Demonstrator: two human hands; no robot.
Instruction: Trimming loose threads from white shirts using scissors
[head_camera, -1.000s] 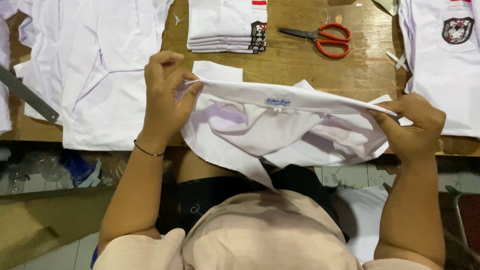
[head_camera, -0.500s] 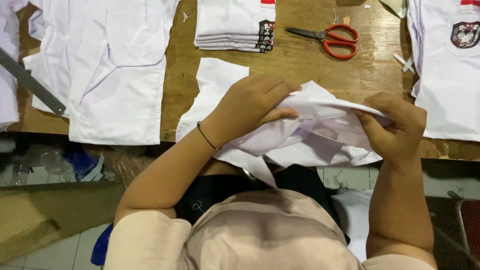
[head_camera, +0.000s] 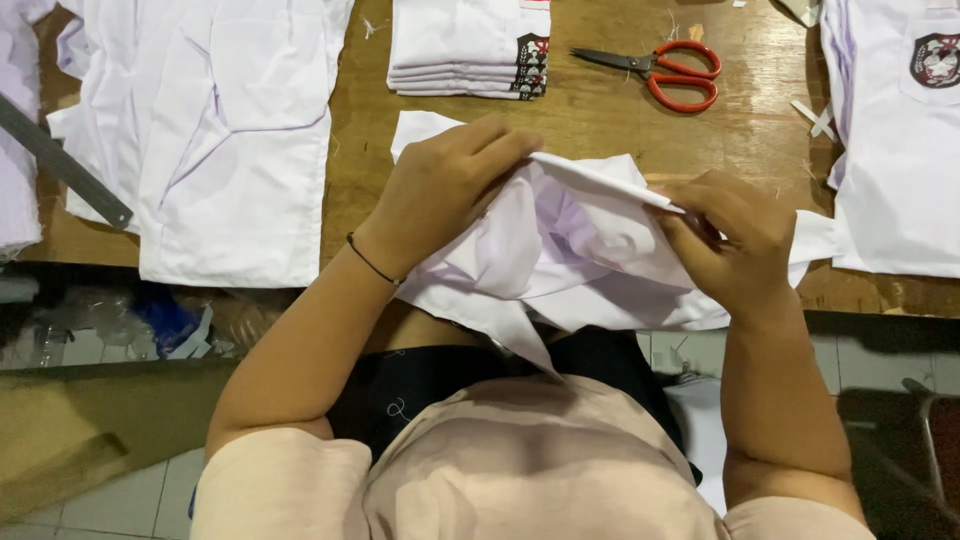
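Gripping: both hands pinch one white shirt (head_camera: 580, 250), bunched at table (head_camera: 360, 130) near edge, centre.
Left hand (head_camera: 450, 185): 9 o'clock of shirt, fingers clamped over folded edge, wrist bent inward.
Right hand (head_camera: 735, 240): 3 o'clock, thumb and fingers closed on same edge.
Stack (head_camera: 465, 45): folded shirts, 12 o'clock.
Scissors (head_camera: 665, 72): 1 o'clock.

I'm seeing no packages, signs or screens; just 2 badges: a dark shield-shaped emblem with red and white (head_camera: 937, 60) on the shirt pocket far right; another dark patch (head_camera: 532, 52) edging the folded stack up top.
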